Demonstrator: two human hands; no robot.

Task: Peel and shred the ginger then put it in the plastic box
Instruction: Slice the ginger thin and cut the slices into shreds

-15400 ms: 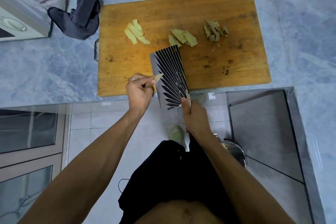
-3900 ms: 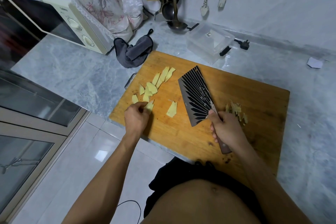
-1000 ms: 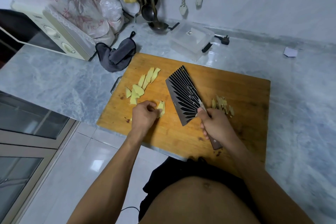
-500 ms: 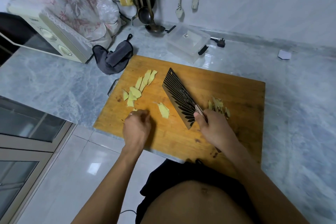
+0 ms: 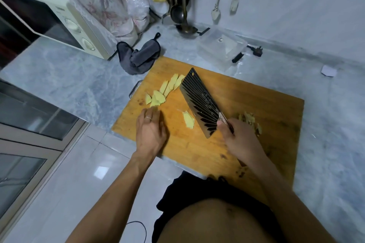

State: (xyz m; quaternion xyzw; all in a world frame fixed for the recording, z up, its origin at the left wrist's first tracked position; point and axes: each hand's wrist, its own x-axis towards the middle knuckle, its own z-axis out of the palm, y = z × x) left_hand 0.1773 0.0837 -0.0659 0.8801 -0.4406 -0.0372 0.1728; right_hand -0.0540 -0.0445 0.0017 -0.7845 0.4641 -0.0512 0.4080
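A wooden cutting board lies on the grey counter, close to its front edge. Yellow ginger slices lie in a loose row near the board's left edge. One more ginger slice lies alone near the middle of the board. The brown peels sit in a small heap toward the right side.

The left hand lies flat on the board with its fingers out. The fingertips touch the nearest slice in the row. The right hand is wrapped tight round the handle of a big dark cleaver. The blade leans over, with its far corner just beside the top of the row.

The clear plastic box waits past the board's far edge, and no ginger shows in it. The slices are not yet cut into thin strips.

The slices are thin and likely slippery, so they may slide when the blade comes down. The left fingers lie straight and near the slices, so the wide blade might nick them. Some slices also sit close to the board's left edge and might get pushed off onto the counter.
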